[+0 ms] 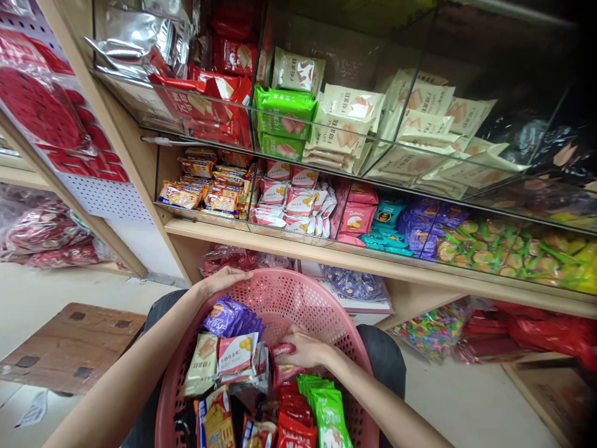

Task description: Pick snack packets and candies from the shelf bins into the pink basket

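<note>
A pink perforated plastic basket stands between my knees. My left hand is closed over its far left rim. Inside the basket, my right hand grips pink snack packets, their lower part partly hidden among the others. To the left of them stand white-and-pink packets, a cream packet and purple packets. Nearer to me are green packets, red packets and yellow-and-blue packets.
Ahead, clear-fronted shelf bins hold cream packets, red packages and purple packets. A wooden shelf edge runs just beyond the basket. A low wooden stool is at left. Bagged colourful sweets lie under the shelf.
</note>
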Motion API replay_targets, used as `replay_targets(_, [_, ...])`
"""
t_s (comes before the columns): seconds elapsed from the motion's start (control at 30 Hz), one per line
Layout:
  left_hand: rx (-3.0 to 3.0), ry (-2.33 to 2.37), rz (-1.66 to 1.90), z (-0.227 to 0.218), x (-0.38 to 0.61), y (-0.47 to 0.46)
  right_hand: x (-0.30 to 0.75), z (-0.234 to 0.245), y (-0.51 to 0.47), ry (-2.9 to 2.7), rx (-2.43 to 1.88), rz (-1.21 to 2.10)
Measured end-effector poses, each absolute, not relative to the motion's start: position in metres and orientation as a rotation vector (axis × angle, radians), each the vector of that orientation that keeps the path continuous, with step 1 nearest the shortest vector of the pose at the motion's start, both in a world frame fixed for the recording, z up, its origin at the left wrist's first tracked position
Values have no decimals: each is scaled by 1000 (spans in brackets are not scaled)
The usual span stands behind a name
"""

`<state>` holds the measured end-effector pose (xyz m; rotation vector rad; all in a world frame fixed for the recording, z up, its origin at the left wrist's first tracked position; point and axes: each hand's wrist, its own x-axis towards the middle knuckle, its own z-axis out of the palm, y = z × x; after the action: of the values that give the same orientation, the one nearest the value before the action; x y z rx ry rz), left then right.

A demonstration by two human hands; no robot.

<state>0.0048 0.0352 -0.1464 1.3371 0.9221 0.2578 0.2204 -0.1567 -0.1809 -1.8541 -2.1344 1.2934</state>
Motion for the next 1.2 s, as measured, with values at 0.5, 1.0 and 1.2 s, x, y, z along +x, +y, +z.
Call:
replay_targets(0.5, [1419,844,291,-149,1,39,212,-173,-163,-2128,-2025,1118])
replay_targets(1.0, [1434,798,302,-165,2,49,321,0,-109,-1118,-1564,-104])
replay_targets(1.2, [1431,807,306,-161,0,46,352,-7,-79,-965,-1621,77])
